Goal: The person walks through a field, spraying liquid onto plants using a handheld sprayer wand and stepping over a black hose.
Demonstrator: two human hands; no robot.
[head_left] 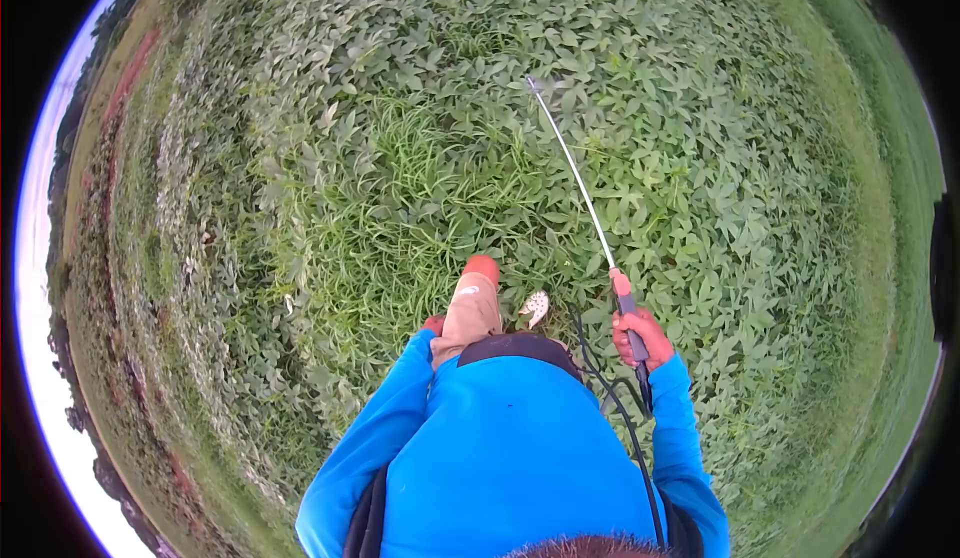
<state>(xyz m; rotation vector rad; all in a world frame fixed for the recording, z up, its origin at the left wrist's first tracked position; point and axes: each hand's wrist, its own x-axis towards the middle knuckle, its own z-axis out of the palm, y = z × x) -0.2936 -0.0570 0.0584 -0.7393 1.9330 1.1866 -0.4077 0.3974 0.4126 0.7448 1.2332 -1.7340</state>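
Observation:
My right hand (645,338) is wrapped around the dark grey handle of a sprayer wand (575,170). Its long thin metal tube points forward and slightly left, and a mist-like blur shows by the tip over the leaves. From the handle, a black hose (622,410) loops back along my right side. Only a small part of my left hand (434,325) shows, low beside my left thigh; its fingers are hidden by the sleeve and leg. A light patterned shoe (535,308) shows among the plants in front of my waist.
Dense leafy crop plants (700,188) surround me, with a patch of tall narrow grass (400,183) just ahead. My bent leg in tan shorts (470,316) stands in it. A grassy strip (850,158) runs along the right, and reddish soil (128,83) shows far left.

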